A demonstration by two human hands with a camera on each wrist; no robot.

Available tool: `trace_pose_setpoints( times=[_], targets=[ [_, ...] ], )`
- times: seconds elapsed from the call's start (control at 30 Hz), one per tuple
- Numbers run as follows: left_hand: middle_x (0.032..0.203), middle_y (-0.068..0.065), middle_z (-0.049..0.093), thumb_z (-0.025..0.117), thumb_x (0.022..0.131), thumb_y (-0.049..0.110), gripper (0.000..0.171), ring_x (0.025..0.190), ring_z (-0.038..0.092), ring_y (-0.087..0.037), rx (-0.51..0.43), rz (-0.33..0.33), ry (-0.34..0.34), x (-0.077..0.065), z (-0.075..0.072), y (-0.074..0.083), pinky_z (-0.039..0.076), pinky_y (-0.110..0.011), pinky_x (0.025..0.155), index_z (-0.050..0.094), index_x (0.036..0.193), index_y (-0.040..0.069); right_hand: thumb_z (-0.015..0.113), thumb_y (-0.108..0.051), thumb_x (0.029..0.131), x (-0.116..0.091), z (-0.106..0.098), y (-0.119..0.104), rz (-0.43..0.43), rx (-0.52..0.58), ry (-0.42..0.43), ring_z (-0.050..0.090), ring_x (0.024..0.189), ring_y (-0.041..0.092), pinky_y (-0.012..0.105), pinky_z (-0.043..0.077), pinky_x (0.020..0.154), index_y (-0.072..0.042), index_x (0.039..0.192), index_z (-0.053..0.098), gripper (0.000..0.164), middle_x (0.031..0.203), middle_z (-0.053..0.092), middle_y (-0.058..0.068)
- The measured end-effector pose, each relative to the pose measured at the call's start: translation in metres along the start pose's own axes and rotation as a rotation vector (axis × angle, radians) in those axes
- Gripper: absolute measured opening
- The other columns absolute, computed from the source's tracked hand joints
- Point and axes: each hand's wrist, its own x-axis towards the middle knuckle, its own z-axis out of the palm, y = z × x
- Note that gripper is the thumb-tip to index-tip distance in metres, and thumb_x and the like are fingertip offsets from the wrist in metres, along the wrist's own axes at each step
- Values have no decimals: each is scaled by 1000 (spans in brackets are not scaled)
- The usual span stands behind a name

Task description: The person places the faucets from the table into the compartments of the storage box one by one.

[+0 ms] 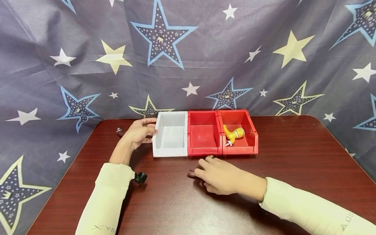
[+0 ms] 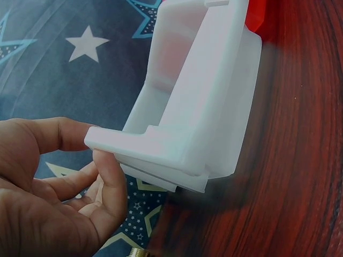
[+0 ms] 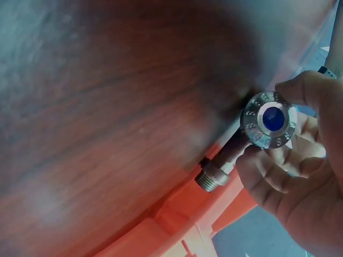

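My left hand (image 1: 138, 134) pinches the left wall of a white open-front bin (image 1: 171, 152); in the left wrist view, thumb and fingers grip the bin's edge (image 2: 128, 144). Low over the table, in front of the bins, my right hand (image 1: 221, 175) holds a brown fitting (image 1: 191, 173). The right wrist view shows that fitting's round metal dial (image 3: 272, 119) with a blue centre between thumb and fingers, and a threaded metal end (image 3: 209, 179) sticking out. Part of the fitting is hidden by the hand.
Two red bins, a middle one (image 1: 204, 151) and a right one (image 1: 242, 150), adjoin the white bin. A yellow fitting (image 1: 235, 133) with metal ends lies in the right bin. Behind my left hand lies another brown piece (image 1: 120, 132) with a metal end. A star-patterned curtain (image 1: 186, 76) hangs behind the table.
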Motion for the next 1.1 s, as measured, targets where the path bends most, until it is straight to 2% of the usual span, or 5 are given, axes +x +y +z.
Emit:
trace_pose_setpoints(
  times=[0.2,0.37,0.57,0.83,1.1],
  targets=[
    [141,-23,50,63,92,-1,65,99,66,-25,7,-13,8,-1,1,1,57,-31,72,43,153,7,75,-36,91,-1,-3,-4,101,14,33,60,90,22,37,53,74,-14,105,59,31,95,57,1],
    [142,-23,49,63,92,0,66,99,66,-24,11,-24,6,-2,0,3,57,-30,72,42,154,7,75,-33,91,0,-6,-8,159,47,-5,61,92,23,37,55,71,-14,107,61,28,97,60,3],
    [142,-23,49,63,93,0,66,98,66,-23,13,-18,3,0,0,2,57,-30,73,41,155,7,74,-29,91,-1,-7,-5,82,-13,-5,60,89,24,36,54,70,-14,103,59,24,94,60,3],
    [143,-23,49,62,93,-1,65,100,66,-24,13,-21,9,-1,0,3,57,-29,71,42,154,7,75,-30,89,-7,-7,4,-13,-79,-27,60,93,22,37,53,77,-18,106,62,25,101,62,-2],
    [142,-21,50,63,92,-1,65,94,66,-19,6,-23,8,0,1,2,57,-29,70,42,154,7,78,-24,87,-10,-8,10,-60,-57,-50,57,91,20,37,50,77,-23,104,58,26,100,59,-5]
  ],
)
